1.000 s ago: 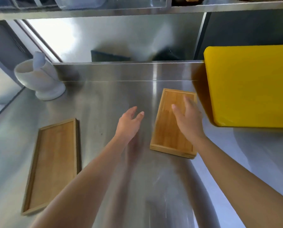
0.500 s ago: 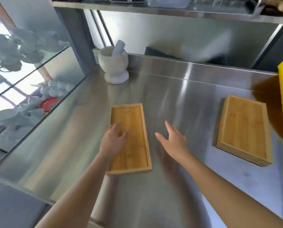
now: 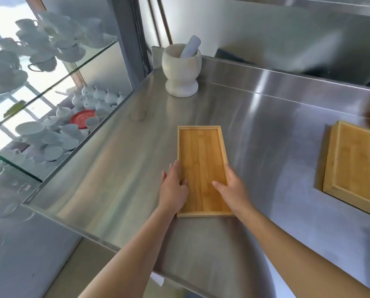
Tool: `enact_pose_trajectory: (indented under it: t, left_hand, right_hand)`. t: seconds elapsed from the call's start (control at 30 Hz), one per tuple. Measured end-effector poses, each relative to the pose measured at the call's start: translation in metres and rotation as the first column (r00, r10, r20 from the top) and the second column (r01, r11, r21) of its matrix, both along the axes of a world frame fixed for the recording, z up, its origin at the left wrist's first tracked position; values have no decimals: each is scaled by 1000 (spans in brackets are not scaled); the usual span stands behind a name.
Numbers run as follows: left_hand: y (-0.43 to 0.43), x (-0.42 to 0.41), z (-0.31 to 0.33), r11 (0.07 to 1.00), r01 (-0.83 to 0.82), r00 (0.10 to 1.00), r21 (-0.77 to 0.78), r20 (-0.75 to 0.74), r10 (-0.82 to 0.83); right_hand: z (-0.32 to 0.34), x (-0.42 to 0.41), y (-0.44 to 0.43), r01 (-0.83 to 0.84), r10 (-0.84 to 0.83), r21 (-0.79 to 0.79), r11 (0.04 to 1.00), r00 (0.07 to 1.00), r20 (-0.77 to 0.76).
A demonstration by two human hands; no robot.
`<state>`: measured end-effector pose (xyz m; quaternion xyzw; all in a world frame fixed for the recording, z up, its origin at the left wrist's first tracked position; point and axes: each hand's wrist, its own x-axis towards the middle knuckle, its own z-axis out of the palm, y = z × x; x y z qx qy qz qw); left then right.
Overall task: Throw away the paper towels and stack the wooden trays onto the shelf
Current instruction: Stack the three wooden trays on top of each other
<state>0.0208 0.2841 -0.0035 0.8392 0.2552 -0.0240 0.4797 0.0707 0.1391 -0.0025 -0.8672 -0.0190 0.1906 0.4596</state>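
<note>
The narrow wooden tray (image 3: 202, 168) lay on the counter (image 3: 115, 168) between both hands, its long axis running straight away from them. The left hand (image 3: 173, 190) and right hand (image 3: 233, 191) were clamped on its long sides near the close end. A second tray (image 3: 356, 168) lay well off beyond the right hand.

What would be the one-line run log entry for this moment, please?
phase: picking up tray | left hand: on tray's left edge | right hand: on right edge | narrow wooden tray: flat on steel counter | second tray: untouched, right
</note>
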Motion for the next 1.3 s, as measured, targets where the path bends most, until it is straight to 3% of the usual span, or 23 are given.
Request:
enact_pose_trajectory:
  t: [0.07,0.17,0.37,0.53,0.83,1.07,1.3]
  left_hand:
    - [2,4,-3,988,-78,997,-135,13,81]
    - [0,10,-2,936,-118,983,-331,92,156]
    - [-21,28,33,872,-50,964,-486,206,170]
    - [-61,52,67,864,44,958,-502,265,106]
    - [-182,118,95,917,222,956,-332,260,-137]
    - [-272,172,103,902,361,926,-239,204,-316]
    - [-325,204,63,899,398,917,-183,99,-385]
  right_hand:
    - [3,-3,1,137,-116,222,965,988,-106]
    - [11,1,-7,318,-241,366,875,940,-240]
    - [21,12,-33,542,-429,345,766,832,-352]
    - [50,21,-74,584,-501,364,725,811,-303]
    - [105,49,-190,627,-640,393,673,760,-115]
    - [120,81,-277,679,-703,287,676,711,-26]
    - [88,102,-323,687,-702,160,709,710,57]
